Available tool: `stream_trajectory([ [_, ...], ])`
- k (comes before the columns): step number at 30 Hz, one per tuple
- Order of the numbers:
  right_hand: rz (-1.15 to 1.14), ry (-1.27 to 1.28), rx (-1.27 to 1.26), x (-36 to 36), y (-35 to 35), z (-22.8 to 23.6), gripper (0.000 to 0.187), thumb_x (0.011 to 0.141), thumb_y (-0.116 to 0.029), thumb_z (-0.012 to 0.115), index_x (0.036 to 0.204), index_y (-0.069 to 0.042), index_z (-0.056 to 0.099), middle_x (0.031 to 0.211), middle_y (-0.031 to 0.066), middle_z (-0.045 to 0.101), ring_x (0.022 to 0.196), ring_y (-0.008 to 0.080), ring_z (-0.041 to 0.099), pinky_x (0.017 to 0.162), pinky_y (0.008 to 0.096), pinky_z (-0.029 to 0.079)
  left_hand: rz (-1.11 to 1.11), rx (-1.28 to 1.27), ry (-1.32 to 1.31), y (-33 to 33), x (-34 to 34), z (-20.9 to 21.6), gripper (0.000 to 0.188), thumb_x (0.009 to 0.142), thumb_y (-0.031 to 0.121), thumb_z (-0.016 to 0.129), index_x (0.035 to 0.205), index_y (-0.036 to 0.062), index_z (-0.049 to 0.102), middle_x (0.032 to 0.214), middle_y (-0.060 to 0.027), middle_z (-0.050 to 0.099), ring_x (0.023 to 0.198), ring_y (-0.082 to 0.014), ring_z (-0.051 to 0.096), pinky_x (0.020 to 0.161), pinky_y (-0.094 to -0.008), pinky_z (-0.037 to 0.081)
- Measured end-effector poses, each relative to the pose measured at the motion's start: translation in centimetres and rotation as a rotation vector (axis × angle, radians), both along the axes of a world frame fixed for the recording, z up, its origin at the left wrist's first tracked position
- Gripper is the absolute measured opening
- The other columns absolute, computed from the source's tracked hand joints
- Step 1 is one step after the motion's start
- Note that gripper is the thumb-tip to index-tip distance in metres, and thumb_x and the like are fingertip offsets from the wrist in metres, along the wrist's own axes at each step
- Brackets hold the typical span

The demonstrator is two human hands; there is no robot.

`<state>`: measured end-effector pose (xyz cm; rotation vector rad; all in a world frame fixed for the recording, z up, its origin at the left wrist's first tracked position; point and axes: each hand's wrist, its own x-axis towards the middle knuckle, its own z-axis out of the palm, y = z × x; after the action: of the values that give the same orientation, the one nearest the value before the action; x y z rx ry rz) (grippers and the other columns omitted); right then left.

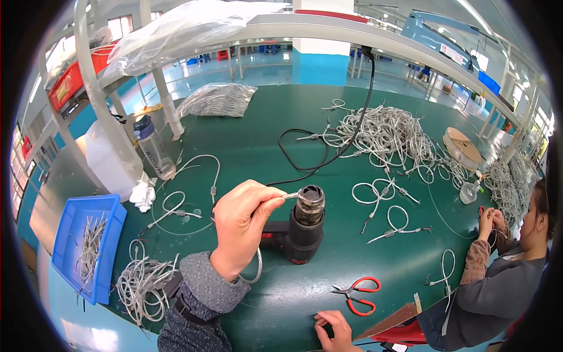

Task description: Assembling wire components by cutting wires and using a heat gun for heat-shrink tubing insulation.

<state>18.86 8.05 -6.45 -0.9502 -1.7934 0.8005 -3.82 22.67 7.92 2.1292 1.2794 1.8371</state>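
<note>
The foreground is filled by a broad counter (193, 141) topped in dark green, its surface brightened by glare in places. Above its far side, a pale metal shelf (328, 30) is supported on upright posts (87, 47), their straight lines bent by the lens. Behind it, a thick pillar (319, 67) is seen, painted white above and bright blue below. The large room is floored in glossy pale blue (258, 73), across which overhead light is reflected. Small stools (223, 55) in red and blue are placed far back. Daylight is admitted by windows (120, 27) at the upper left, and tube lights (472, 13) are mounted overhead.
</note>
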Motion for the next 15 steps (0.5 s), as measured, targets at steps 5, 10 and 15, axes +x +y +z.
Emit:
stream_trajectory([
  [5, -0.004, -0.006, -0.005, 0.2, 0.3, -0.1, 0.038, 0.08, 0.007, 0.058, 0.116, -0.001, 0.051, 0.097, 0.0155, 0.054, 0.074, 0.0243, 0.056, 0.067, 0.0296, 0.045, 0.036, 0.091, 0.071, 1.4, 0.4, -0.1, 0.008, 0.074, 0.001, 0.068, 0.081, -0.0002, 0.064, 0.069, -0.0063, 0.059, 0.059, -0.0161, 0.054, 0.052, -0.0259, 0.041],
  [10, 0.004, 0.031, -0.027, 0.0, 0.5, 0.1, 0.038, 0.08, 0.007, 0.058, 0.117, -0.001, 0.051, 0.098, 0.0156, 0.054, 0.074, 0.0239, 0.057, 0.067, 0.0288, 0.045, 0.068, 0.101, 0.081, 1.9, 0.6, -0.1, 0.011, 0.071, 0.0, 0.07, 0.081, -0.0002, 0.065, 0.068, -0.0071, 0.059, 0.06, -0.018, 0.055, 0.052, -0.0271, 0.042],
  [15, 0.006, 0.017, -0.036, 0.0, 0.7, 0.4, 0.038, 0.08, 0.007, 0.058, 0.116, -0.001, 0.052, 0.097, 0.0156, 0.054, 0.074, 0.0236, 0.057, 0.066, 0.0286, 0.046, 0.057, 0.087, 0.076, 1.9, 0.7, -0.5, 0.011, 0.071, 0.0, 0.07, 0.081, -0.0004, 0.065, 0.068, -0.0073, 0.059, 0.06, -0.018, 0.056, 0.052, -0.0271, 0.042],
])
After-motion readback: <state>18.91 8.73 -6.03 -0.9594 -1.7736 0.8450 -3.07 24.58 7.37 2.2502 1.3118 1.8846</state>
